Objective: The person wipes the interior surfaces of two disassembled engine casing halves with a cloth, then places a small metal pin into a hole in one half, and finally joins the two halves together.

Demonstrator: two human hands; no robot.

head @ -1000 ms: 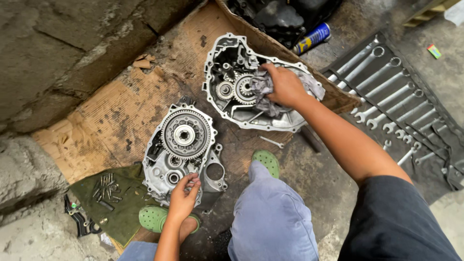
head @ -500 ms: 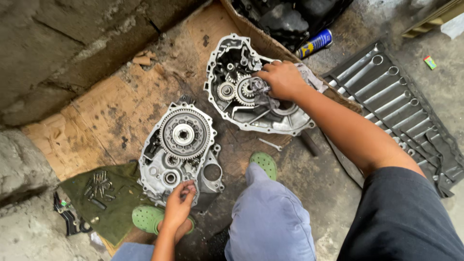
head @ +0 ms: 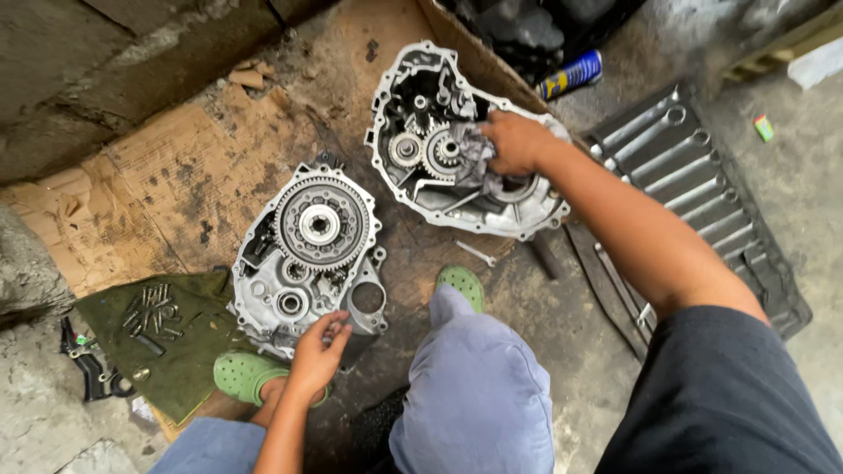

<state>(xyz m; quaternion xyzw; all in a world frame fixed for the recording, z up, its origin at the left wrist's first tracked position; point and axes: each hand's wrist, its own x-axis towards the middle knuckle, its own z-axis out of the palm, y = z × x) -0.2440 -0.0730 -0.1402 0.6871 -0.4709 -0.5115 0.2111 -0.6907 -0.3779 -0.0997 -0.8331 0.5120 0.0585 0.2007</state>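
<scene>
Roughly, left to right:
Dark tool [head: 88, 369]: on the concrete at far left, beside the cloth.
Green cloth [head: 176, 351]: spread on the cardboard sheet [head: 167, 175], loose bolts [head: 151, 307] laid on it.
Near casing half [head: 307, 259]: aluminium, large toothed gear facing up, flat on the cardboard.
Left hand [head: 316, 355]: fingers loosely curled, tips touching the casing's lower edge; nothing seen in its grasp.
Far casing half [head: 461, 145]: open side up, small gears inside.
Right hand [head: 518, 140]: fingers closed round a grey rag [head: 470, 154] pressed into that casing.
Step, as judged: wiping the far casing's interior; next calls for working the rag round the gears.
Spray can [head: 571, 75]: blue and yellow cylinder, lying beyond the casing.
Spanner roll [head: 694, 184]: dark, spanners in rows, at right.
Small packet [head: 764, 127]: green and red, on concrete, far right.
</scene>
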